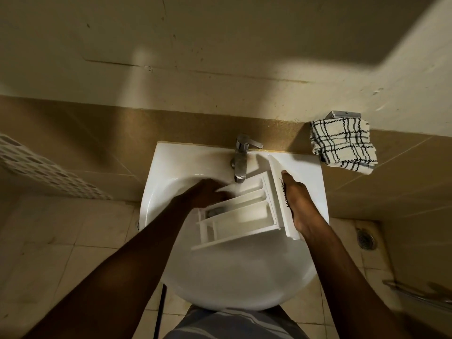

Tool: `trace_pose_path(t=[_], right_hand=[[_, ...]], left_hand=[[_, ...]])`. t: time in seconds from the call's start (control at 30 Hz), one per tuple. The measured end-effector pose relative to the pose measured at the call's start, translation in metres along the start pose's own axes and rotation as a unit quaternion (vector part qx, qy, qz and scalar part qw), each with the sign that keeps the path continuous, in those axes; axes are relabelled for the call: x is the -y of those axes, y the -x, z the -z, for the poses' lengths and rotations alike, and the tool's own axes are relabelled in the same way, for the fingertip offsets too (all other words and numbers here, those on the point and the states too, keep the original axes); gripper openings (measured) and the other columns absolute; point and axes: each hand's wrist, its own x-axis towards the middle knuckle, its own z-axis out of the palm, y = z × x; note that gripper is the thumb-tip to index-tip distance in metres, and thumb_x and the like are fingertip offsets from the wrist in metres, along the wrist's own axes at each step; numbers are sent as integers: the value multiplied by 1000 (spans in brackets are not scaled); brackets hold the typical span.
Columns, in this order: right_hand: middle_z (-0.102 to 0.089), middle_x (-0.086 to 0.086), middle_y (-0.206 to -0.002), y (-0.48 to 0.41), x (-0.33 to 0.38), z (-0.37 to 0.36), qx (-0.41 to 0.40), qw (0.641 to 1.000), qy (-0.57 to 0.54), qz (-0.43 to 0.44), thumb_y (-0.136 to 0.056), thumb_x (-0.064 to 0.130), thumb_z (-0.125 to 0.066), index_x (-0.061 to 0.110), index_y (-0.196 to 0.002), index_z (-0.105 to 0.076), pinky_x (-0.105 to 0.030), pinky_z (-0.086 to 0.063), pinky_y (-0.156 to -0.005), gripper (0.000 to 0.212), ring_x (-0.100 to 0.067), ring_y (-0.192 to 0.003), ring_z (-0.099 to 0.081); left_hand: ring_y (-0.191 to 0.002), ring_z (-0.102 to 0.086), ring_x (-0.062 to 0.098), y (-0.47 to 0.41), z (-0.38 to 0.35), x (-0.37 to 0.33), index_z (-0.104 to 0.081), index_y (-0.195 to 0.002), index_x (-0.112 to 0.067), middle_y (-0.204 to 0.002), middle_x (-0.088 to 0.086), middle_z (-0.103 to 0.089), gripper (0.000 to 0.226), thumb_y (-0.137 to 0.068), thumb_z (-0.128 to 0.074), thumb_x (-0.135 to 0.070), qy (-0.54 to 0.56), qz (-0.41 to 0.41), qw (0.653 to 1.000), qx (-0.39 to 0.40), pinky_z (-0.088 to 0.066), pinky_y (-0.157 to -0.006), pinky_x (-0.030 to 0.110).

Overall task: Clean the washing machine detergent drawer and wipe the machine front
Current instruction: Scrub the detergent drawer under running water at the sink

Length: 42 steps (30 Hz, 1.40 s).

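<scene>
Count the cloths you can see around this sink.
1. A checked cloth hangs from a metal holder on the wall, right of the tap. Any in the sink beneath the detergent drawer would be hidden.

The detergent drawer [239, 216] lies slantwise across the middle of the sink [171, 152], blocking most of the bowl from side to side. The faucet [241, 162] stands at the back, its spout just over the drawer's far edge, so the gap there is tight. The left hand [208, 194] fills the left back of the bowl, and the right hand [298, 204] covers the drawer's front panel. The near half of the bowl lies open. The checked towel [342, 143] hangs clear of the right rim.
</scene>
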Motion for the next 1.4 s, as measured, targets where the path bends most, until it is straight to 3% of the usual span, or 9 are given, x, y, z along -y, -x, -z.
trace_pose_path(t=[0.13,0.3,0.57,0.73,0.9,1.03,1.13,1.27,1.4], right_hand=[[-73,-11,-98,3,-3,-10,-10,1000,-9,-10,-94,63,-38,17,-109,-67,-50,-55,-92,57,-33,-92,-69],[-71,-12,-99,14,3,-25,3,1000,3,-3,-98,57,-39,13,-99,-67,-46,-54,-93,52,-32,-94,-68],[-71,-15,-104,6,3,-11,3,1000,15,-8,-96,60,-41,11,-113,-66,-47,-54,-93,57,-33,-96,-67],[-61,-6,-81,9,20,-33,-5,1000,26,5,-104,47,-35,14,-86,-56,-29,-47,-61,43,-20,-72,-59],[-59,-8,-95,6,32,-45,-6,1000,14,16,-106,38,-34,8,-112,-53,-33,-47,-78,36,-20,-80,-57],[-56,-9,-100,8,36,-44,-2,1000,10,12,-106,36,-35,9,-116,-51,-34,-46,-75,33,-20,-78,-56],[-55,-4,-84,7,37,-43,-4,1000,7,4,-106,36,-35,11,-114,-50,-32,-45,-72,31,-16,-68,-54],[-51,-1,-78,8,33,-44,-8,1000,2,-2,-106,38,-35,13,-112,-48,-32,-43,-74,28,-14,-68,-52],[-54,-3,-83,8,35,-46,-13,1000,0,3,-106,37,-36,13,-109,-48,-32,-44,-74,28,-17,-70,-53]], left_hand=[[-116,-60,31,-10,1,1,-68,-121,-14,-125,11,-67,40,-96,-59,-45,-65,19,998,-9,-46,-97,40],[-100,-65,19,-12,-6,-8,-73,-100,-15,-106,1,-72,20,-90,-71,-33,60,7,997,-40,-48,-82,24],[-113,-63,25,4,-7,9,-68,-123,-10,-122,9,-69,38,-86,-74,-11,30,-28,995,-91,-44,-88,24],[-106,-54,15,10,-27,2,-73,-109,-17,-115,1,-64,30,-80,-81,-20,90,-48,958,-268,-38,-85,15],[-94,-66,14,8,-31,-13,-75,-107,-12,-104,5,-74,27,-85,-77,-28,179,-16,959,-220,-45,-78,13],[-69,-60,-1,1,-28,-28,-72,-75,-18,-69,-9,-69,14,-84,-78,-27,234,-24,949,-208,-44,-69,18],[-77,-64,-2,2,-30,-19,-79,-90,-9,-85,-3,-74,15,-80,-82,-20,233,-25,948,-216,-46,-73,14],[-95,-69,31,2,-19,6,-75,-103,1,-100,17,-74,28,-79,-82,-11,64,-31,984,-162,-52,-84,31],[-94,-68,22,-2,-15,-9,-75,-104,1,-103,16,-74,30,-80,-82,-16,69,-29,983,-167,-52,-91,32]])
